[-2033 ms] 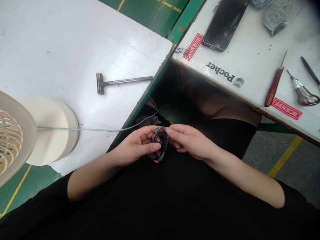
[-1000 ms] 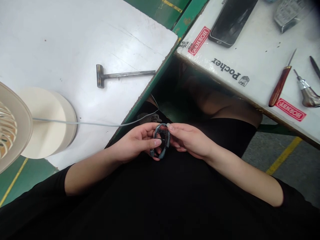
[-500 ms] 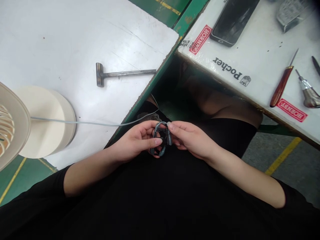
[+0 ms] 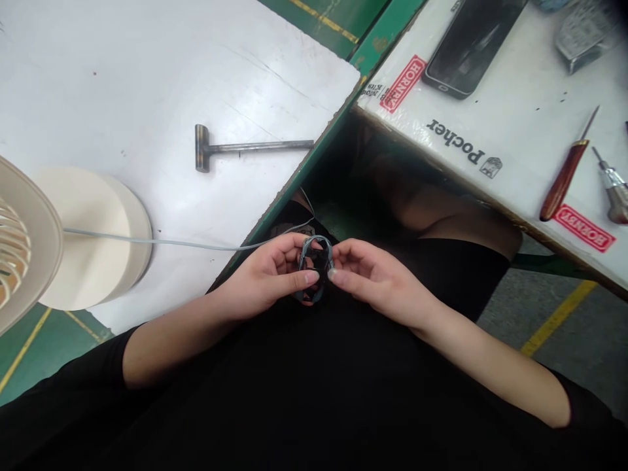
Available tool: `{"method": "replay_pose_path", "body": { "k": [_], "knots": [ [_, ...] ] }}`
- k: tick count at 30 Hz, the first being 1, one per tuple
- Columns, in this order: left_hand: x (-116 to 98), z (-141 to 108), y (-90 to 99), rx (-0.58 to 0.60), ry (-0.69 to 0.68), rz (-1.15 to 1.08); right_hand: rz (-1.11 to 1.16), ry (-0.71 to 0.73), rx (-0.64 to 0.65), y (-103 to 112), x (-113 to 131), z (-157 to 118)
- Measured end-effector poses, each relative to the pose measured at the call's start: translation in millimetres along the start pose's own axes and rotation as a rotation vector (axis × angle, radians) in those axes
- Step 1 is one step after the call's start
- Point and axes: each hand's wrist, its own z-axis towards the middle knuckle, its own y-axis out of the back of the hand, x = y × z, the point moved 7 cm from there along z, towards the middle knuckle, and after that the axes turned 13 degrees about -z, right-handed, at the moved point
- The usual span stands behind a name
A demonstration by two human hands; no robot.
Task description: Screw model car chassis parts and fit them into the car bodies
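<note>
Above my lap I hold a small ring-shaped frame (image 4: pixel 318 260), grey-blue along its rim and dark inside. My left hand (image 4: pixel 267 275) pinches its left side, the thumb lying across the front and the fingers behind. On the other side, my right hand (image 4: pixel 380 280) grips the right rim between thumb and curled fingers. What kind of part this is, I cannot make out. Parts of it are hidden by my fingers.
A metal hammer (image 4: pixel 252 148) lies on the white table to the left, near a cream fan (image 4: pixel 105 235) with a grey cord (image 4: pixel 196 245). On the right-hand table are a phone (image 4: pixel 473 46), a wooden-handled awl (image 4: pixel 564 180), a metal-handled tool (image 4: pixel 615 193) and a clear wrapped item (image 4: pixel 583 36).
My right thumb has moved down along the frame's right rim, and the frame appears turned slightly. My left hand keeps its hold. The whole view has shifted a little.
</note>
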Motion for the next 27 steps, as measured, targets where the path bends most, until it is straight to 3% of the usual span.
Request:
{"method": "replay_pose_path", "body": {
  "k": [5, 10, 13, 20, 27],
  "knots": [
    [-0.2, -1.4, 1.8, 0.010, -0.039, 0.052, -0.281, 0.047, -0.089, 2.8, 4.0, -4.7],
    [-3.0, -3.5, 2.8, 0.004, -0.091, 0.125, -0.372, 0.123, -0.108, 3.3, 13.6, -7.9],
    [-12.2, -6.2, 1.8, -0.003, -0.207, 0.266, -0.477, 0.232, -0.182, 6.0, 23.5, -12.5],
    [-31.4, -18.8, -13.3, 0.107, -0.541, 0.633, -0.690, 0.657, -0.412, 0.0, 49.8, -36.8],
    [-42.0, -34.2, -29.8, 0.218, -0.768, 0.753, -0.853, 0.828, -0.543, -7.0, 63.3, -55.9]
  ]
}}
